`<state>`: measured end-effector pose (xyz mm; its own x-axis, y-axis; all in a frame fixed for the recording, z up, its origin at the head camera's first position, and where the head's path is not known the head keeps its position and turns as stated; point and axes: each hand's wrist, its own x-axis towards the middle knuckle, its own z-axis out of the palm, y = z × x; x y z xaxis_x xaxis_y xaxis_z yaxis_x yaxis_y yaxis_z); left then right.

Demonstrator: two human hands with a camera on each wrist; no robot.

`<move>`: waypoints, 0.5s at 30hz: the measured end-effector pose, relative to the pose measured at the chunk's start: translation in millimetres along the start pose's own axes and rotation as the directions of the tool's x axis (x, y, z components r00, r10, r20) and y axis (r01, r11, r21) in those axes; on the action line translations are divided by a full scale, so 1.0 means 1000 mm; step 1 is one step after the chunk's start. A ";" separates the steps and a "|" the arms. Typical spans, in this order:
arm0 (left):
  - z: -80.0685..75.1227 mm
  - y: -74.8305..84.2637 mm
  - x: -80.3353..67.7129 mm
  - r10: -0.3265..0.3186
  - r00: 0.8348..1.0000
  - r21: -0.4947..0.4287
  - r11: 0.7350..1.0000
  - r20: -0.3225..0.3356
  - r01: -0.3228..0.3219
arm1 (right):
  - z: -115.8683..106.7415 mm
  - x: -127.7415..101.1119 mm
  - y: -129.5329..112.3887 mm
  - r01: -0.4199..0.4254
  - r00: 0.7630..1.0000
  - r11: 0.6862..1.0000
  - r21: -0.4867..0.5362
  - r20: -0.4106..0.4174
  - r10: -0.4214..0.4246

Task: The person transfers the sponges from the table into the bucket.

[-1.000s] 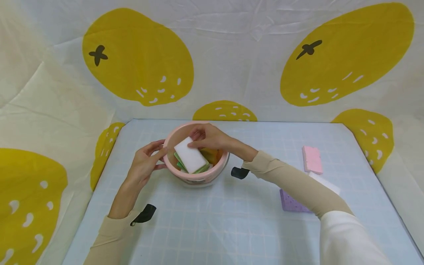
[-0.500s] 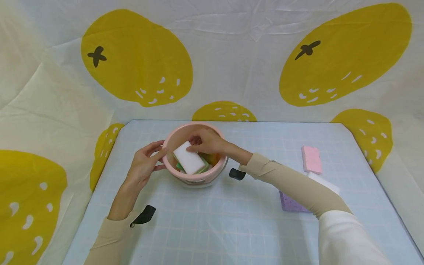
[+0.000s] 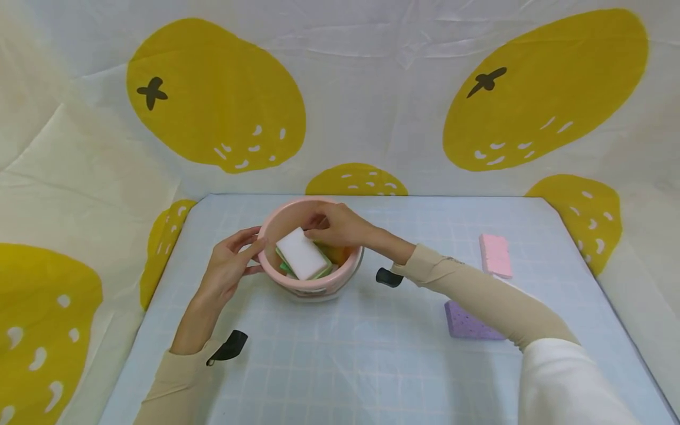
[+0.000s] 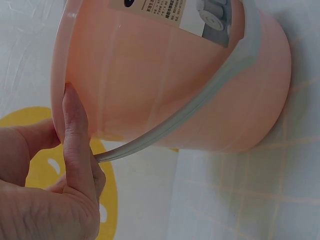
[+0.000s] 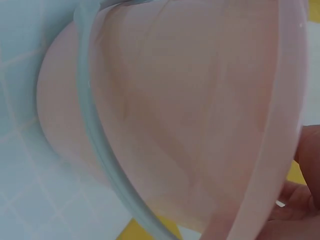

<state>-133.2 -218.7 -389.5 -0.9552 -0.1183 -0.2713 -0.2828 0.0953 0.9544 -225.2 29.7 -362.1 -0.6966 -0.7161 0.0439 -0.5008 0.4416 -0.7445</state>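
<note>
A pink bucket with a grey handle stands on the table, left of the middle. My left hand holds its rim at the left, with fingers and thumb on the rim in the left wrist view. Inside the bucket a white sponge lies tilted on top of green pieces and a yellow-orange one. Reaching over the right rim, my right hand has its thumb beside the white sponge's upper corner; its other fingers are partly hidden. The right wrist view shows mostly the bucket's outer wall.
On the right of the table lie a pink sponge and a purple sponge, the latter partly behind my right sleeve. A white piece between them is almost covered by that sleeve. A patterned cloth rises behind the table.
My right hand lowered the white sponge into the bucket, then shifted slightly right, off the sponge. The sponge now lies still. My left hand has stayed on the rim.
</note>
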 end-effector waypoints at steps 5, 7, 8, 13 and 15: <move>-0.001 -0.001 -0.001 0.025 0.999 -0.039 0.999 0.022 -0.024 | -0.007 -0.007 -0.001 0.006 1.000 1.000 0.028 -0.003 -0.006; -0.001 -0.002 -0.001 0.033 0.999 -0.047 0.998 0.030 -0.032 | -0.010 -0.010 -0.001 0.007 1.000 1.000 0.025 -0.012 -0.007; -0.001 -0.002 -0.001 0.035 0.999 -0.048 0.998 0.031 -0.033 | -0.012 -0.011 -0.001 0.006 1.000 1.000 0.024 -0.016 -0.006; -0.001 -0.002 -0.002 0.032 0.999 -0.046 0.998 0.030 -0.031 | -0.021 -0.020 -0.001 -0.007 1.000 1.000 0.014 -0.026 0.007; -0.001 -0.002 -0.001 0.030 0.999 -0.040 0.999 0.027 -0.029 | -0.025 -0.024 -0.002 -0.015 0.999 1.000 0.016 -0.031 0.016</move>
<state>-131.2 -219.6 -390.5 -0.9653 -0.0882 -0.2456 -0.2512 0.0592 0.9661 -219.9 59.4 -345.1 -0.7201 -0.6919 0.0528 -0.4816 0.4436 -0.7559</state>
